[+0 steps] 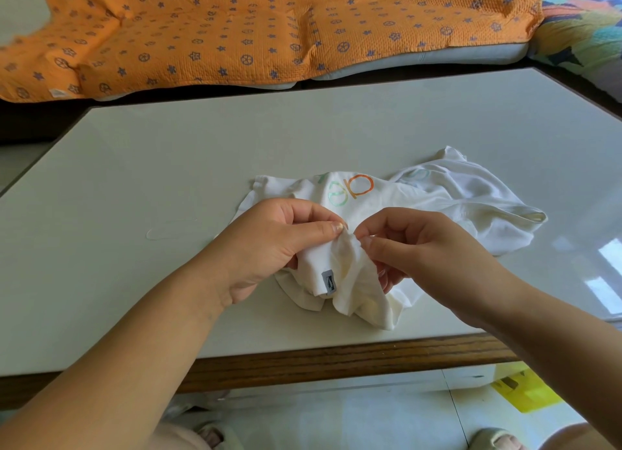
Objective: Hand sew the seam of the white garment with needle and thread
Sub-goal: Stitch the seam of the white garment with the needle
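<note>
Head view, looking down over both forearms onto a pale table (168, 163). White garment (454, 197) crumpled on the near right part of the tabletop, with the far portion lying slack on the surface and the near portion lifted into a ridge between the hands. Printed coloured letters (353, 188) facing up just beyond the fingers. Small grey label (329, 281) hanging on the lifted fold, below the left thumb.

Left hand (269, 244): grasping, thumb on top and fingers curled under, with a bunched fold of cloth clamped between them. Judged to be the anchoring grip, keeping the seam edge taut and raised off the table.

Right hand (420, 247): thumb and forefinger pinched together at the crest of the same fold, almost touching the left thumb tip, other fingers curled beneath the cloth. Pinching cloth for certain. Needle too fine to make out, so cannot tell whether held there. Thread likewise not resolved at the fold.

Faint pale loop (171, 229) on the tabletop left of the left hand; possibly thread, cannot tell.

Judgement: mid-stitch or positioning for a stitch; close spacing of the two pinches probably to control a short stretch of seam.

Orange patterned quilt (235, 28) beyond the table; yellow object (525, 392) on the floor, lower right.
</note>
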